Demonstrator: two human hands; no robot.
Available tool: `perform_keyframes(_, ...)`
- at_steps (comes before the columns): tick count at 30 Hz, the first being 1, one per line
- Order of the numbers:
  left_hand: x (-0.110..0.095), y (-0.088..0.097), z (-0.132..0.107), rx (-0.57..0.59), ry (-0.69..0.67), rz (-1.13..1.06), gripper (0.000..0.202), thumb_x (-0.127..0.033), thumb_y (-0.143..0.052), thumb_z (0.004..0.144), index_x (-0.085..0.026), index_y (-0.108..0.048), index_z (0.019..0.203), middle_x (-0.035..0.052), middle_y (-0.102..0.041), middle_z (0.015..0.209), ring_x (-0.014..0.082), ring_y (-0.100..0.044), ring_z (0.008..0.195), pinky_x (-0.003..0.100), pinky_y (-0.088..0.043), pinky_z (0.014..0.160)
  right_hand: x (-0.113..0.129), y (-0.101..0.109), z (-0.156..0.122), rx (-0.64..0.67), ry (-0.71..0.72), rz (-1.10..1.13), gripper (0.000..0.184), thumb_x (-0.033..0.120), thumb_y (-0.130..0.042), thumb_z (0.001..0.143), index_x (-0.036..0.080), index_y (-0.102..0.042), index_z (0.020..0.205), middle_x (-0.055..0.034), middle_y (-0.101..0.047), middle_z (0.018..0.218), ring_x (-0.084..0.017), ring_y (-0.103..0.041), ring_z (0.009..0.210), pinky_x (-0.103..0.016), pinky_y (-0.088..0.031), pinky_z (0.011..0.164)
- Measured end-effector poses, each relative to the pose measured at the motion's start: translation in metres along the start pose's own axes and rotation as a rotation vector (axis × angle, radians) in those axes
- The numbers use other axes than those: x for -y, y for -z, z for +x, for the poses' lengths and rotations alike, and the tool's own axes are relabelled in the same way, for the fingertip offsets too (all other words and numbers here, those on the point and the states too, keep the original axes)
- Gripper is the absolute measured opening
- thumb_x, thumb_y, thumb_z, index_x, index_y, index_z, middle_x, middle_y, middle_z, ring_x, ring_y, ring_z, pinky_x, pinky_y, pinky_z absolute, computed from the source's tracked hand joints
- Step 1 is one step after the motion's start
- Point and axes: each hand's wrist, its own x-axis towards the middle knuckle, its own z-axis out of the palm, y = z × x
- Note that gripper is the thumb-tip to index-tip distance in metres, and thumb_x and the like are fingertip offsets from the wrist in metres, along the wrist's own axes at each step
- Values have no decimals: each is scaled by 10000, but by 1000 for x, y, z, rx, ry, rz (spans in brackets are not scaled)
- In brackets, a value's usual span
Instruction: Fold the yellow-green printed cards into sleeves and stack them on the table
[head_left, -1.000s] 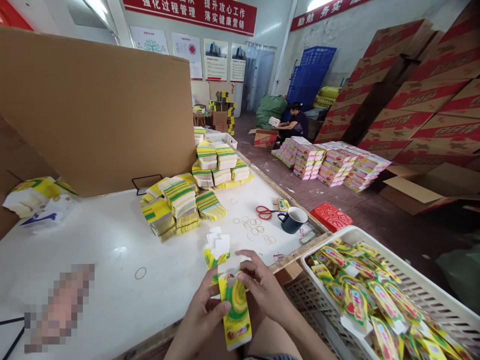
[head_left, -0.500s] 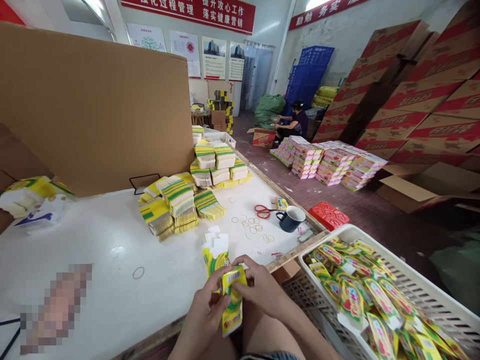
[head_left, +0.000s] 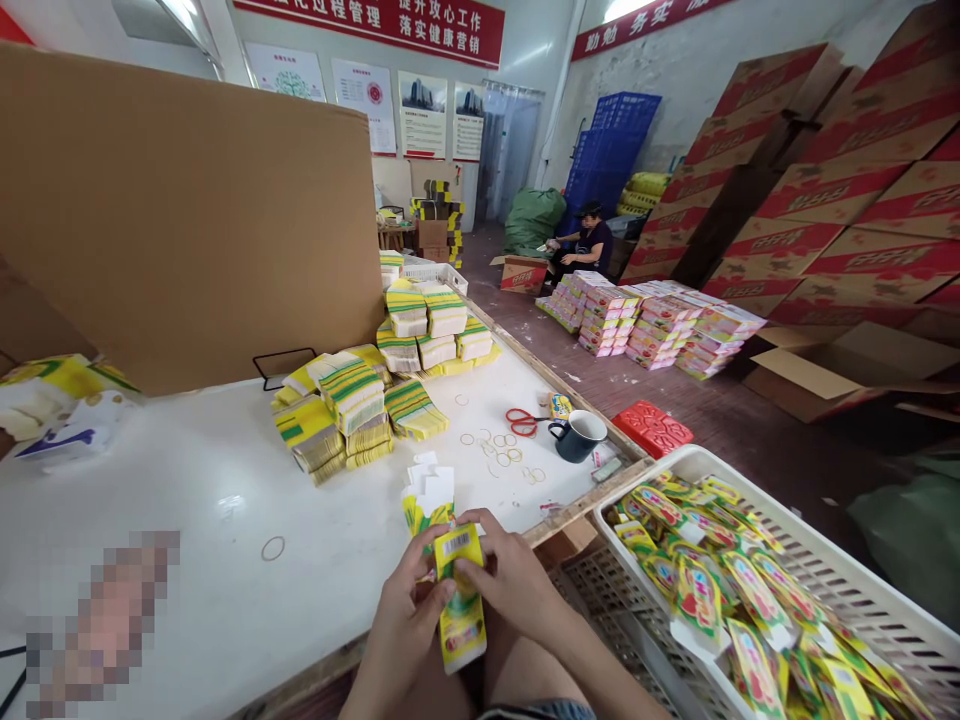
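Both my hands grip one small yellow-green carton [head_left: 461, 625] with a barcode near its top, held over my lap at the table's front edge. My left hand [head_left: 412, 600] pinches its left side, thumb on the front. From the right, my right hand [head_left: 514, 575] holds the upper part, its thumb pressed on the face below the barcode. Just behind my hands, a few flat carton blanks [head_left: 431, 490] with white flaps lie on the white table [head_left: 202, 580]. Part of these blanks is hidden by my fingers.
Stacked carton blanks [head_left: 352, 395] stand mid-table, before a large cardboard sheet [head_left: 187, 220]. Rubber bands [head_left: 504, 452], red-handled scissors [head_left: 523, 422] and a dark mug [head_left: 576, 438] lie to the right. A white crate [head_left: 694, 462] of cartons stands at my right. Farther back, a person [head_left: 589, 245] sits.
The carton has turned slightly more upright and face-on in my hands, and both hands keep hold of it. The whole view has shifted a little.
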Motion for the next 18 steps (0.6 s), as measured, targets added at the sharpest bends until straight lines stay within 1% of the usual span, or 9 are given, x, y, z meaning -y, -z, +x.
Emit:
perform_keyframes(2,0,1,0,31,-9,-26,463,-279,-592,824,-235,-427,1254,97,-686,1109,248,-666,926,333,-518,774,-3,4,-1,22,20,38,376,233,-555,800,273,-503,1170,55,-642,636,-159,-587,604,-214,-373,582)
perform_keyframes(4,1,1,1,52,-8,-34,471,-260,-597,820,-236,-431,1260,93,-689,1107,246,-669,922,335,-517,783,-5,2,-2,-10,9,9,384,229,-572,786,282,-508,1162,64,-622,600,-157,-578,584,-209,-364,573)
perform_keyframes(7,1,-1,3,28,-3,-7,476,-252,-607,810,-230,-452,1259,100,-679,1133,248,-678,903,333,-522,770,-5,-7,-1,-84,-30,-54,387,196,-586,762,268,-520,1137,59,-594,568,-154,-572,561,-206,-354,572)
perform_keyframes(9,-1,-2,3,9,-12,-2,473,-270,-617,802,-224,-474,1250,106,-672,1149,254,-677,914,332,-524,768,-5,-9,0,-91,-32,-30,405,186,-590,754,262,-515,1145,69,-563,536,-145,-552,530,-201,-346,549)
perform_keyframes(11,-4,-2,2,3,-17,-37,476,-281,-637,787,-230,-487,1236,101,-675,1150,258,-675,929,335,-525,779,-4,-5,1,-68,2,54,390,209,-582,775,262,-517,1156,78,-539,522,-132,-519,501,-197,-341,519)
perform_keyframes(12,-6,-2,2,3,-18,-66,477,-282,-648,780,-236,-490,1227,97,-679,1143,257,-675,933,337,-524,784,-5,-1,1,-62,31,107,348,235,-568,801,261,-533,1146,70,-554,550,-126,-509,506,-200,-347,518)
perform_keyframes(14,-10,-3,1,10,-17,-125,468,-278,-664,770,-245,-492,1205,88,-694,1112,253,-680,921,339,-526,778,-7,10,2,-77,84,239,238,300,-525,858,247,-589,1081,25,-621,693,-125,-530,581,-213,-383,553)
perform_keyframes(16,-11,-7,3,18,-18,-165,454,-271,-677,762,-242,-493,1177,81,-708,1064,245,-690,886,335,-528,756,-12,18,3,-99,93,421,224,360,-494,888,224,-627,1007,-15,-643,835,-131,-552,666,-229,-420,595)
perform_keyframes(18,-11,-16,7,15,-16,-190,447,-261,-686,754,-238,-488,1154,75,-714,1028,236,-694,863,328,-526,743,-17,22,2,-103,69,592,228,384,-510,881,212,-631,972,-21,-634,848,-140,-560,704,-242,-443,617)
